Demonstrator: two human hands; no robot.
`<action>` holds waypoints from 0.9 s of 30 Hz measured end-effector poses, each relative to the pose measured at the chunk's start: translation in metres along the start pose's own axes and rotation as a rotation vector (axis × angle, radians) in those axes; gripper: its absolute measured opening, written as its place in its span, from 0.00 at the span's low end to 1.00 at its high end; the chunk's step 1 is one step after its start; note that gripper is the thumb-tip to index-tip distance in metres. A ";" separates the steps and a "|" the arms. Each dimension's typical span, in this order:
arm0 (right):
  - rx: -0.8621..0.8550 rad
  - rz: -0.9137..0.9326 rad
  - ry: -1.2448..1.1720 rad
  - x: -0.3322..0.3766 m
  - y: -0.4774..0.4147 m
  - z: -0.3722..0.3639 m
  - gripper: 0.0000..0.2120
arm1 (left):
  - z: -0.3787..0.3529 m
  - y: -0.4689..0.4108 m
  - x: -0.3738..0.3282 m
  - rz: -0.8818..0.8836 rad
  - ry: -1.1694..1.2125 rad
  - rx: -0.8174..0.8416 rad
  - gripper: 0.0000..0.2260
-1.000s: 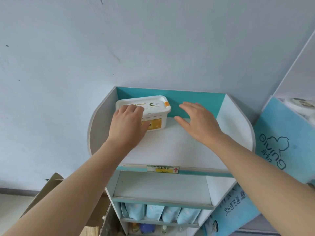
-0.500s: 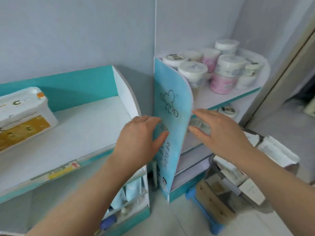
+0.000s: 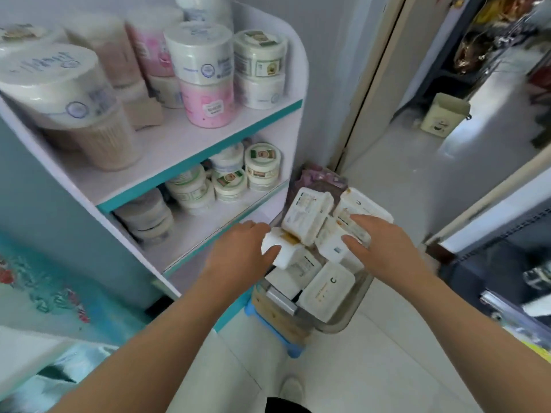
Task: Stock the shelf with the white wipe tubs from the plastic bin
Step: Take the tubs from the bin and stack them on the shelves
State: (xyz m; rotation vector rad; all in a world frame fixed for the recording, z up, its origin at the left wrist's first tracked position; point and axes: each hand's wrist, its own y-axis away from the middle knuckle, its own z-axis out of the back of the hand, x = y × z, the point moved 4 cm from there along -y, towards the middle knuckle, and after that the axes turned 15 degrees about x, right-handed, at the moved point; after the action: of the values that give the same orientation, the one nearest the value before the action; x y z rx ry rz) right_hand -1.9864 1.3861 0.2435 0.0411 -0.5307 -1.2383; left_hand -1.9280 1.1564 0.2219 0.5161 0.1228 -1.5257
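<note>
Several white wipe tubs (image 3: 326, 290) lie piled at odd angles in a clear plastic bin (image 3: 353, 312) on the floor to my lower right. My left hand (image 3: 238, 254) is at the pile's left side, thumb and fingers spread against the corner of one tilted tub (image 3: 290, 254). My right hand (image 3: 387, 245) reaches in from the right, fingertips and thumb touching another tub (image 3: 334, 247). Both tubs still rest on the pile. The shelf holding the first tub is out of view.
A white and teal shelf unit (image 3: 190, 156) packed with round tubs stands just left of the bin. The bin sits on a blue stool (image 3: 280, 338). A door frame (image 3: 372, 84) and an open doorway lie to the right. A teal printed panel (image 3: 44, 293) is at the lower left.
I have turned right and down, from the shelf with one tub to the bin. Both hands left the shelf and came down onto the piled tubs.
</note>
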 end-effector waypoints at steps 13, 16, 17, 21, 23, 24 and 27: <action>0.259 -0.134 -0.238 -0.082 -0.110 -0.082 0.26 | -0.107 -0.144 0.042 0.282 0.048 0.315 0.27; 0.315 -0.128 -0.303 -0.073 -0.134 -0.111 0.27 | -0.126 -0.155 0.063 0.348 0.093 0.372 0.34; 0.330 -0.128 -0.325 -0.070 -0.142 -0.120 0.27 | -0.133 -0.158 0.069 0.366 0.103 0.390 0.36; 0.400 -0.133 -0.417 -0.062 -0.169 -0.154 0.26 | -0.159 -0.168 0.079 0.373 0.181 0.426 0.43; 0.433 -0.138 -0.467 -0.060 -0.179 -0.169 0.25 | -0.170 -0.172 0.079 0.364 0.214 0.424 0.50; 0.450 -0.140 -0.484 -0.060 -0.183 -0.175 0.24 | -0.174 -0.173 0.078 0.359 0.215 0.406 0.52; 0.482 -0.104 -0.484 -0.061 -0.193 -0.188 0.14 | -0.180 -0.177 0.076 0.347 0.140 0.343 0.55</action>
State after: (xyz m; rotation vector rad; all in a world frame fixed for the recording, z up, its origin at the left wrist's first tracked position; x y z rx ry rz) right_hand -2.0951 1.3281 -0.0040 0.1798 -1.2554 -1.1979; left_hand -2.0519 1.1644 -0.0112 0.8714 -0.1193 -1.1725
